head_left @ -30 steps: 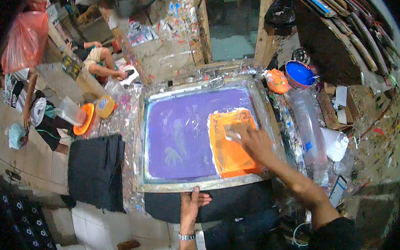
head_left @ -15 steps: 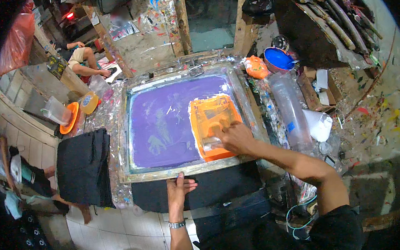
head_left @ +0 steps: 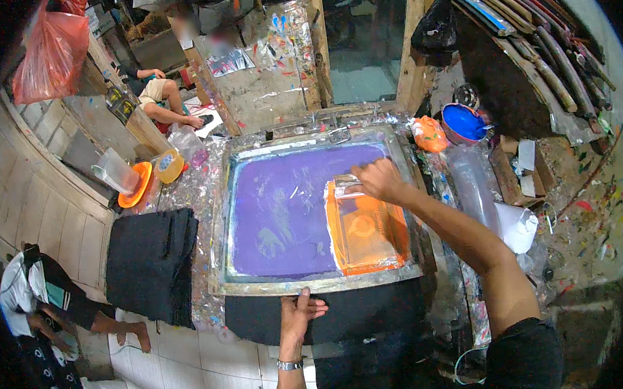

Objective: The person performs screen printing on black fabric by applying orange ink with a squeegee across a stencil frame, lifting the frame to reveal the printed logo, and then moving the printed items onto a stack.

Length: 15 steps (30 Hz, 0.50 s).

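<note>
A wooden-framed printing screen (head_left: 253, 286) with purple mesh lies on the paint-spattered table. Orange ink (head_left: 339, 253) covers a rectangle on its right side, with a pale design showing through. My right hand (head_left: 383, 181) is closed around a small squeegee (head_left: 347, 182) at the far end of this rectangle; its fingers partly hide the tool. At the middle of the near frame edge, my left hand (head_left: 297, 316) grips the wood, thumb on top and fingers below. Black fabric (head_left: 319, 317) sticks out from under the screen, toward me.
Folded black cloths (head_left: 152, 265) are stacked at left, near an orange plate (head_left: 136, 185) and a plastic jug (head_left: 117, 172). A blue paint bowl (head_left: 464, 122) and a clear roll (head_left: 471, 185) stand at right. Another person's legs (head_left: 167, 103) show at far left; a bare foot (head_left: 143, 337) is at lower left.
My right hand has moved the squeegee away from me, from the near part of the orange rectangle to its far end. My left hand stays on the frame; the whole view has shifted.
</note>
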Available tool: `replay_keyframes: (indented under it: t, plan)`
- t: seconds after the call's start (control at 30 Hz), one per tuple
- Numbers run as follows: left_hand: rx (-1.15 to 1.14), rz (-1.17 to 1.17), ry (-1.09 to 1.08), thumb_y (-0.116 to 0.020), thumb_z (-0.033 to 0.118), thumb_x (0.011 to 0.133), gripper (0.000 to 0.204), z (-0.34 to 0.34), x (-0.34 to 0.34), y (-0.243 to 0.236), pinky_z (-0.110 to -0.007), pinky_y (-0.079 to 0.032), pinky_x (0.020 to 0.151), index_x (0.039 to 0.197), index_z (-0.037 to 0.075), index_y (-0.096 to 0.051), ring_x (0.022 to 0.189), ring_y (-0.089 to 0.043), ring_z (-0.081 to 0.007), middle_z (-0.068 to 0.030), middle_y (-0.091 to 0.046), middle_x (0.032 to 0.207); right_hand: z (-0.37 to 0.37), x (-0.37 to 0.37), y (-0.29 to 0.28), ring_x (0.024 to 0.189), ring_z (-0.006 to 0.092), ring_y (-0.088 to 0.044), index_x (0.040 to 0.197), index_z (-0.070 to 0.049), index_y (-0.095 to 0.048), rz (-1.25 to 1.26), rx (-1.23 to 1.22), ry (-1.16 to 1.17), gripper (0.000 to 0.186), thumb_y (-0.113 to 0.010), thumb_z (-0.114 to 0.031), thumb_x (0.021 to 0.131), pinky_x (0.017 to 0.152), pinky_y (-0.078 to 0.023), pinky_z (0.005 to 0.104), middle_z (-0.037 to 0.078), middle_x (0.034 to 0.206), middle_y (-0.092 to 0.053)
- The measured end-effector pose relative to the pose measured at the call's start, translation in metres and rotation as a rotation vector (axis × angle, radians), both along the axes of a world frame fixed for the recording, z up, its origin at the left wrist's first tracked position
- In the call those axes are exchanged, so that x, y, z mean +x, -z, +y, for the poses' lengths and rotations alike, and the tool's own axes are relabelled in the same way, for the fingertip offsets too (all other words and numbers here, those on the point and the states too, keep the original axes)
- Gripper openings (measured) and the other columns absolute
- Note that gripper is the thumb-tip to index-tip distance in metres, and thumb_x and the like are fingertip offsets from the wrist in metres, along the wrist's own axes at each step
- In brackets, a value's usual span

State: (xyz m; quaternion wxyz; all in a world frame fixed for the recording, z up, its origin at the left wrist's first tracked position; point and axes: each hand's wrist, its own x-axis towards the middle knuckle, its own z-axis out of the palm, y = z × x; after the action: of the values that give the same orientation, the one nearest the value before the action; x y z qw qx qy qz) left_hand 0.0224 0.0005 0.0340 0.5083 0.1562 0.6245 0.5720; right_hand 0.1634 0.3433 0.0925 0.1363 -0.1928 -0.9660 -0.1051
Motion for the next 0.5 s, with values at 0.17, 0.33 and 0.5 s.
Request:
replay_keyframes:
  t: [0.17, 0.33, 0.5]
  plan:
    - [-0.002, 0.01, -0.049, -0.054, 0.03, 0.101, 0.05, 0.01, 0.009, 0.008, -0.038, -0.061, 0.064, 0.116, -0.011, -0.03, 0.075, -0.071, -0.0322, -0.0282, -0.065, 0.088, -0.055, 0.05, 0.053, 0.055, 0.028, -0.062, 0.101, -0.01, -0.06, 0.155, 0.13, -0.051, 0.029, -0.067, -0.031, 0.082, 0.052, -0.048, 0.0407, 0.008, 0.072, -0.064]
    - [0.028, 0.036, -0.018, -0.055, 0.03, 0.1, 0.052, 0.008, 0.001, 0.003, -0.037, -0.062, 0.062, 0.114, -0.016, -0.033, 0.074, -0.071, -0.0329, -0.0286, -0.065, 0.087, -0.072, 0.046, 0.015, 0.069, 0.0304, -0.069, 0.11, -0.015, -0.062, -0.183, -0.2, -0.059, 0.032, -0.067, -0.031, 0.082, 0.058, -0.05, 0.0458, 0.012, 0.084, -0.069]
    - [-0.023, -0.011, -0.003, -0.053, 0.028, 0.101, 0.048, 0.005, -0.006, 0.009, -0.036, -0.062, 0.063, 0.121, -0.011, -0.035, 0.074, -0.071, -0.0325, -0.0269, -0.064, 0.088, 0.02, -0.009, 0.003, 0.063, 0.0306, -0.067, 0.1, -0.011, -0.062, 0.038, -0.068, 0.068, 0.038, -0.059, -0.047, 0.088, 0.057, -0.05, 0.0455, 0.012, 0.073, -0.067]
